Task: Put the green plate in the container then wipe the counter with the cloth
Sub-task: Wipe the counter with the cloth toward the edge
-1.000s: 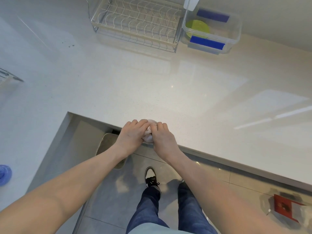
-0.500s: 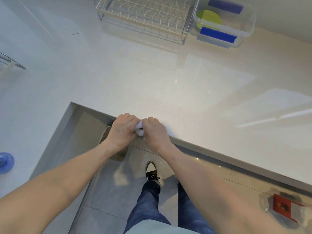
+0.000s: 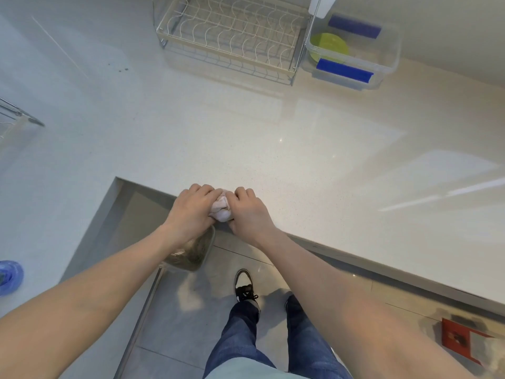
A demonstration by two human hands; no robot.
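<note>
The green plate (image 3: 328, 45) lies inside the clear plastic container (image 3: 382, 68) with blue clips at the back right of the counter (image 3: 246, 127). A bunched whitish cloth (image 3: 222, 208) sits at the counter's front edge. My left hand (image 3: 191, 209) and my right hand (image 3: 248, 212) both clutch it from either side, knuckles up, so only a small middle part of the cloth shows.
A wire dish rack (image 3: 229, 39) stands left of the container at the back. A small bin (image 3: 194, 253) sits on the floor under my left wrist. A blue object (image 3: 9, 277) lies at the far left, a red item (image 3: 459, 337) on the floor at right.
Both hands stay gripped on the cloth at the counter edge and squeeze it tighter together; more of the cloth shows now. The view has shifted slightly.
</note>
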